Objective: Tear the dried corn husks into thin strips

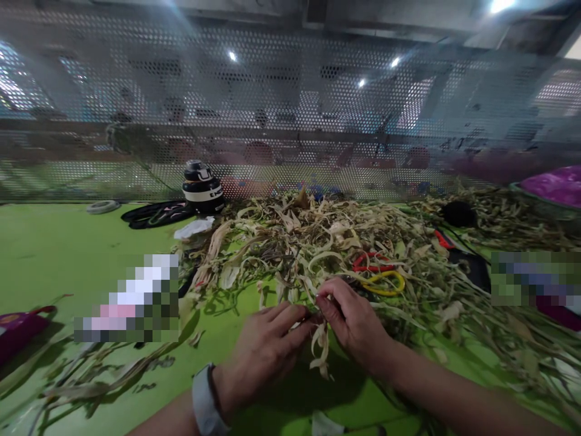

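- Head view: your left hand (272, 333) is closed to a pinch, thumb and forefinger on a pale strip (321, 354) that dangles below the fingertips.
- Your right hand (351, 324) is right beside it, thumb and forefinger pinched too, seemingly on the same strip's upper end; the fingers hide the exact grip.
- So there's your strip, between both hands, over the near worktop (136, 233), in front of the pile (290, 221).
- Careful here: it looks brittle, so a hard tug or sharp twist could split it.
- Those curled ends could snag in the tangle if your right hand drifts forward.
- The yellow loop (385, 293) and red loop (374, 267) lie close by; a knuckle could knock them.
- Textures now: papery, ribbon-like, cream to dull green strands, twisted and heaped, against a smooth, bright green surface.
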### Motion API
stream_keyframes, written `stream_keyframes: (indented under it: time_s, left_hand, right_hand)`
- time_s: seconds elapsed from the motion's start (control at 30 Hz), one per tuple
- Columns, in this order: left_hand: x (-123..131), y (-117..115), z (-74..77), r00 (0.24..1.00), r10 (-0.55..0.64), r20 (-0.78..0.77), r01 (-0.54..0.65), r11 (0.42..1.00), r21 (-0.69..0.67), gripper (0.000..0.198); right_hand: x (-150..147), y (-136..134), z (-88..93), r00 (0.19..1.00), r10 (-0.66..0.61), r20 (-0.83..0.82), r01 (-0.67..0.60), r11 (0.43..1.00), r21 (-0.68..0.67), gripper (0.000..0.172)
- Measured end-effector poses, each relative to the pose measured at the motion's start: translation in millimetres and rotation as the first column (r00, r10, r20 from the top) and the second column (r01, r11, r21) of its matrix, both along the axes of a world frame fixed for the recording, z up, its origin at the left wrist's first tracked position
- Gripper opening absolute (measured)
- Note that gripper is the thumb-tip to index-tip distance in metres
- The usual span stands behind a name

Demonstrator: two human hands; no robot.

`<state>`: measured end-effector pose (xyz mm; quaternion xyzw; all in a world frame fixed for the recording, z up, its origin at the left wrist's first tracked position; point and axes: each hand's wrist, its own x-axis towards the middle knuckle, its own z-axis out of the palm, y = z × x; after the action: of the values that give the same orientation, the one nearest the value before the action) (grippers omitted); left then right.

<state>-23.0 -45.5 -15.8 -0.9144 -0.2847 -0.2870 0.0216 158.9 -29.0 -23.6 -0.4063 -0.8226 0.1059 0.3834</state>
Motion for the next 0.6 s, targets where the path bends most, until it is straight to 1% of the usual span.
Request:
stream_keyframes:
  time_s: [0.2,0.27,0.37,0.47,0.53,0.6]
  left_hand:
    - [1.3,-0.7,1.8,1.0,-0.004,0.018,0.004,1.0,-0.029,0.026]
    - [2.2,-1.3,2.2,0.999,-0.004,0.035,0.006,0.998,-0.066,0.027]
    - [3.5,-2.4,2.8,0.998,0.018,0.065,-0.008,0.988,-0.153,0.026]
    - [5.3,-3.6,4.0,0.991,0.048,0.123,-0.015,0.967,-0.253,0.025]
    - [7.0,-4.2,4.5,0.983,0.059,0.176,0.001,0.945,-0.327,0.025]
    - [9.0,-4.5,4.0,0.968,0.064,0.241,0.037,0.919,-0.392,0.025]
  right_hand:
    - [-1.4,-1.4,-0.7,0.997,-0.02,0.081,0.02,1.0,0.0,0.015]
    - [-0.7,-1.5,-1.5,0.994,-0.031,0.104,0.027,0.999,0.045,0.018]
    - [1.8,-2.3,-3.6,0.987,-0.053,0.154,0.028,0.987,0.16,0.017]
    - [5.1,-4.2,-2.8,0.974,-0.032,0.222,-0.04,0.949,0.312,0.011]
    - [6.7,-5.9,1.7,0.96,-0.002,0.28,-0.119,0.902,0.414,0.011]
    - [7.3,-7.7,8.5,0.943,-0.002,0.333,-0.174,0.849,0.498,0.015]
